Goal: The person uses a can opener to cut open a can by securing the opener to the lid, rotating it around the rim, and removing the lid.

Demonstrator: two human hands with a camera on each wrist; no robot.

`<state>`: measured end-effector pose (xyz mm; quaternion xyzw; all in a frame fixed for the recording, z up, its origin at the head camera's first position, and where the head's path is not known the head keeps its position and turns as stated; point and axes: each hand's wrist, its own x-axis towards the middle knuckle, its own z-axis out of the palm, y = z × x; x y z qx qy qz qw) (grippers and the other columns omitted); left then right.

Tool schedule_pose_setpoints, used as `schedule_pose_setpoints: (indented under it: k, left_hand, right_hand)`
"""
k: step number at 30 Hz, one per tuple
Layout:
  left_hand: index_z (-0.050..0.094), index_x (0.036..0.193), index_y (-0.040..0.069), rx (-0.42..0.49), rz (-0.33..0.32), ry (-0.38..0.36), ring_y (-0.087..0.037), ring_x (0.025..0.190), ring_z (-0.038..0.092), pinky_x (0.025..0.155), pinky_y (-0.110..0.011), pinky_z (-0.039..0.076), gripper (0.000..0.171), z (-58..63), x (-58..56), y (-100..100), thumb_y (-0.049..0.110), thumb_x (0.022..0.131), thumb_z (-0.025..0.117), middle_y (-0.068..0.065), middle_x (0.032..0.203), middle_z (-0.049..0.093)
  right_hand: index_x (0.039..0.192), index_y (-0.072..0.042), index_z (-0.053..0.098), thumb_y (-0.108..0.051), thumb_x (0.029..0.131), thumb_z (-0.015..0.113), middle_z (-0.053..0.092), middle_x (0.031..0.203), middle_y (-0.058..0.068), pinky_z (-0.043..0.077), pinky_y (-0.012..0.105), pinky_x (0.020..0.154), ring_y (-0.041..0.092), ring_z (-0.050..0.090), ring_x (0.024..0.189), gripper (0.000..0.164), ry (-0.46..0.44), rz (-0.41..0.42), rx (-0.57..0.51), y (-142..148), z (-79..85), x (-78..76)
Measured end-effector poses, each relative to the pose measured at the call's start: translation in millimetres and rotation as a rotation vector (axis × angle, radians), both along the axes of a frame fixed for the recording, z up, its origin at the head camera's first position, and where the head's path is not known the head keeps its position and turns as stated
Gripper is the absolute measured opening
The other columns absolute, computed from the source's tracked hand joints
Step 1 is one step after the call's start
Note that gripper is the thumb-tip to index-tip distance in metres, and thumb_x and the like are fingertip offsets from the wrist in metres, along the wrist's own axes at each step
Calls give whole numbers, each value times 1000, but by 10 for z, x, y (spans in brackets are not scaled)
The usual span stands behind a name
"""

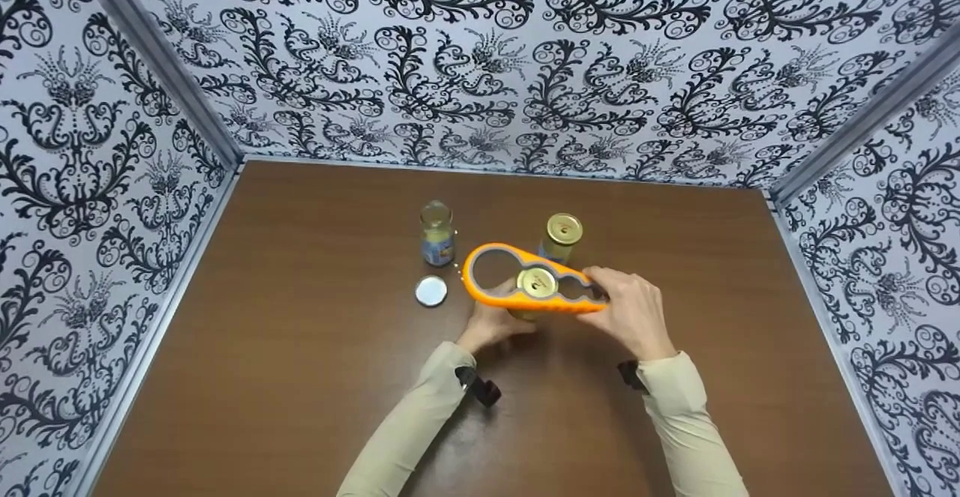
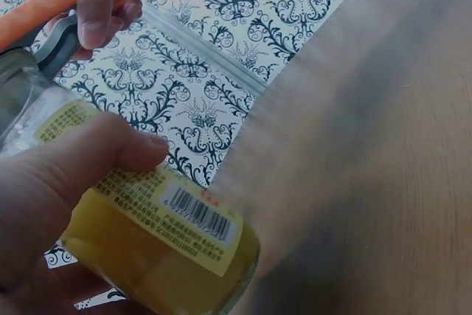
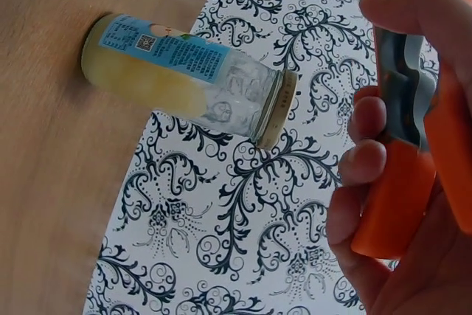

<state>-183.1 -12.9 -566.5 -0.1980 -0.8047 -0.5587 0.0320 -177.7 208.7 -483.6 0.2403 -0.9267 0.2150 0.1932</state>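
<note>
My left hand (image 1: 491, 324) grips a glass jar (image 2: 162, 248) with yellow contents and a yellow barcode label, its thumb lying across the label. An orange jar opener (image 1: 540, 304) with grey-lined openings surrounds the jar's gold lid (image 1: 538, 282) at its middle opening. The fingers and thumb of my right hand (image 1: 634, 309) are curled round the opener's handles (image 3: 394, 208) at the narrow end. Behind the opener stands a second jar (image 3: 177, 71), closed with a gold lid and wearing a blue label; the opener partly hides it in the head view.
Left of the hands, an uncapped glass jar (image 1: 437, 242) with a blue label stands on the brown table (image 1: 315, 317). A loose round lid (image 1: 431, 291) lies just in front of it, pale side up. Patterned walls (image 1: 480, 70) enclose the table's back and sides.
</note>
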Motion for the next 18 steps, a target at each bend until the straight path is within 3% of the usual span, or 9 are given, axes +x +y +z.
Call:
schedule_pose_setpoints:
  k: [4,10,18]
  left_hand:
    - [61,116,-5,-63,-26,-33,-30,105,60,96,-35,44,61,30,-19,-47,4,61,86,-16,112,66]
    - [63,116,0,-207,-17,-1,-28,102,62,91,-38,46,60,64,-24,-102,17,63,87,-11,111,68]
    - [61,120,-1,-82,-76,-60,-24,105,60,92,-34,46,63,73,-12,-135,8,63,86,-11,114,66]
  right_hand:
    - [101,-11,71,-22,58,88,69,88,5,48,44,61,28,61,74,47,-32,18,-9,5,18,-31]
    - [100,-11,71,-20,57,91,65,82,3,47,42,59,25,56,72,48,-16,72,-45,-1,13,-74]
    - [101,-9,70,-16,58,91,64,86,4,48,42,68,23,55,80,48,5,107,-131,-12,-59,-78]
